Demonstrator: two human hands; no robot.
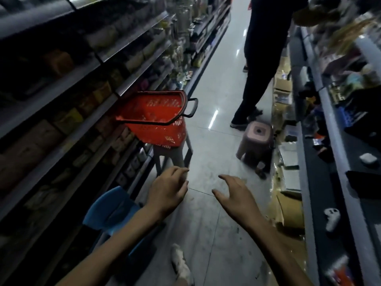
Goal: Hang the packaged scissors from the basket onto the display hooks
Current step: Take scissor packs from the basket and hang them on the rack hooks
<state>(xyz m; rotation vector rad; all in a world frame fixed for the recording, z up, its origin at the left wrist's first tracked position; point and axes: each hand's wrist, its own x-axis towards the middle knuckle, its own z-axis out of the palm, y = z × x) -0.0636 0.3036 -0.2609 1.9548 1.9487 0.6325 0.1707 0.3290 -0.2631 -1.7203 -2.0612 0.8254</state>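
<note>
On the near side of the red basket [160, 137], left hand [167, 190] and right hand [235, 195] are hovering, fingers spread, holding nothing. The packaged scissors are presumably lying inside it, too blurred to confirm; likely light, stiff packs, best pinched at the top edge.

Basket [156, 120]: red moulded plastic, perforated walls, slight sheen; handle [192, 107] black, smooth plastic. Grey stool [171, 155] under the basket: matt plastic. Pink stool [254, 141]: moulded plastic, dull satin top. Blue chair [111, 207]: smooth plastic, low gloss. Floor [216, 79]: pale tile, highly glossy, with streaks of reflected light; the finish near the viewer is duller and scuffed with dark marks. Shelf edges [37, 16]: grey painted metal by the look, smooth and semi-matt. Boxes [288, 207] along the right-hand shelving: brown cardboard, matt. Shoe [181, 263]: white fabric, soiled.
</note>
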